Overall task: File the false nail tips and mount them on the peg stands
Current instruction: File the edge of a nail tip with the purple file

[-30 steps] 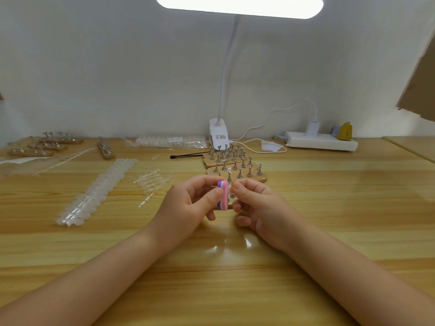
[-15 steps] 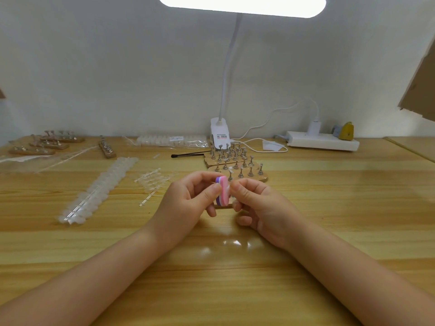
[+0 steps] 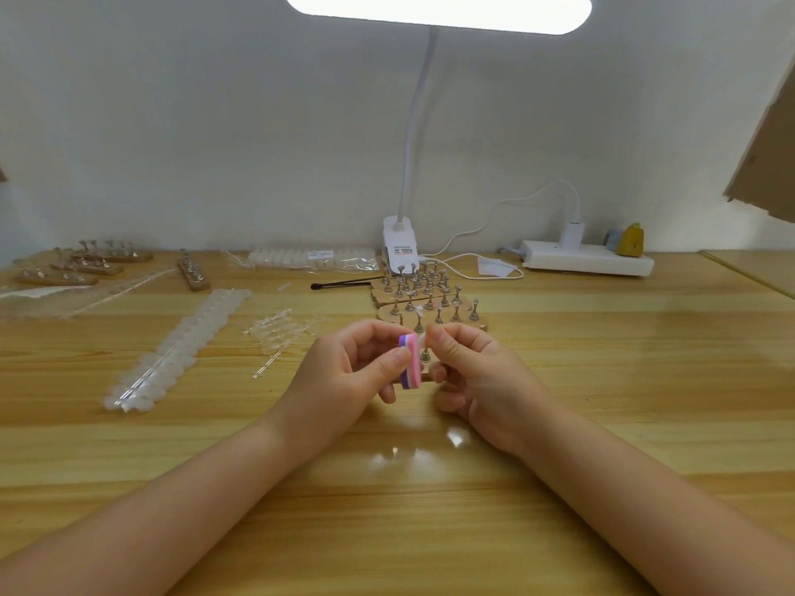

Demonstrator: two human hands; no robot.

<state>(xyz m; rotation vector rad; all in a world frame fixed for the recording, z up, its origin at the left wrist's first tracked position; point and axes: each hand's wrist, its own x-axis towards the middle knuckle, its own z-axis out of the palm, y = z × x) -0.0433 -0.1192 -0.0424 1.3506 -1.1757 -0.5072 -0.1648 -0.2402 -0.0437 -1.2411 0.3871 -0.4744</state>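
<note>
Your left hand (image 3: 344,372) pinches the pink and purple file block (image 3: 409,363). Your right hand (image 3: 473,372) pinches a clear nail tip (image 3: 423,337) against it. The lamp label (image 3: 400,250) is too small to read.

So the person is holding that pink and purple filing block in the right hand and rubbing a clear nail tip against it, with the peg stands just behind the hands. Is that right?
Not quite: the head view shows the pink and purple filing block gripped by the left hand, not the right. The right hand pinches the clear nail tip against the block. The peg stands do sit just behind the hands.
</note>
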